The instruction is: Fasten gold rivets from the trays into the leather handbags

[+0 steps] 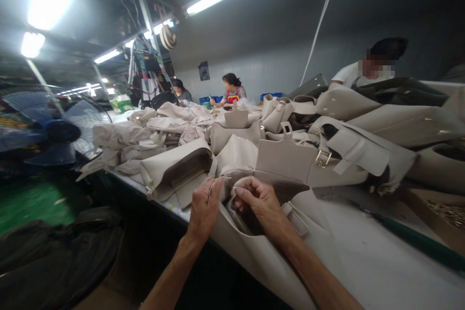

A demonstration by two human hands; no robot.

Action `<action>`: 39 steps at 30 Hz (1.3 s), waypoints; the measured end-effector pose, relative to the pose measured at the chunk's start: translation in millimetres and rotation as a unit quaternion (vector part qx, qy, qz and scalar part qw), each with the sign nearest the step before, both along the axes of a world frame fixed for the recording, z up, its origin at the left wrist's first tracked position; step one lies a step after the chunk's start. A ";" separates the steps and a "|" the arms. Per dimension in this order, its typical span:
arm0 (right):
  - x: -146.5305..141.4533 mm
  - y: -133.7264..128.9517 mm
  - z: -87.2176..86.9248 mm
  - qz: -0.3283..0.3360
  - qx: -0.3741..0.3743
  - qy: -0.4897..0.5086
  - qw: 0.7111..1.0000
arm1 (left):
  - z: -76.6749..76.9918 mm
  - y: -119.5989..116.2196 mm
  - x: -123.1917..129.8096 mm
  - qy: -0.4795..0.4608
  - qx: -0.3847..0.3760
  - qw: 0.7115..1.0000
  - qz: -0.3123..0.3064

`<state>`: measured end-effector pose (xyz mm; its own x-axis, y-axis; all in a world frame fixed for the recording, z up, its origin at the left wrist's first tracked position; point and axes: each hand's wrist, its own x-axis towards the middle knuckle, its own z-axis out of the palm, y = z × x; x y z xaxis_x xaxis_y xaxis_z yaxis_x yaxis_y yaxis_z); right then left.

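A beige bag (283,181) lies open on the table edge in front of me, its mouth facing me. My left hand (206,203) is closed at the bag's left rim, with a thin, small item between the fingers that I cannot make out. On the other side of the opening, my right hand (257,201) pinches the edge of the bag, thumb against forefinger. Just left of my hands sits another open beige bag (178,164). A beige strap piece with a buckle (296,219) rests by my right wrist.
Beige bags and a pile of soft beige pieces (123,140) cover the table. A green-handled tool (417,240) and a box of small metal parts (445,210) are at right. A fan (61,131) stands left. Several people sit beyond.
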<state>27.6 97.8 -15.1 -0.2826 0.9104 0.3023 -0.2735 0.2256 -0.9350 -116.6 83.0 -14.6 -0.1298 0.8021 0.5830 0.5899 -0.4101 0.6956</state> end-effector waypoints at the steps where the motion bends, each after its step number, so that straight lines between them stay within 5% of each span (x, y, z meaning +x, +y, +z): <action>1: -1.1 -3.7 -0.7 -0.002 0.009 -0.008 1.000 | 0.0 -0.4 0.3 -0.015 -0.015 1.000 -0.007; 8: -9.3 -7.1 -14.1 -0.085 0.083 -0.079 0.990 | -6.6 -4.5 0.4 -0.131 -0.075 0.988 -0.043; 19: -13.8 -11.4 -15.6 -0.127 0.095 -0.131 0.979 | -7.4 -8.9 2.4 -0.155 -0.053 0.982 -0.089; 39: -18.8 -3.1 -10.3 -0.186 0.033 -0.170 0.967 | -16.3 -4.3 2.9 -0.084 0.011 0.993 -0.083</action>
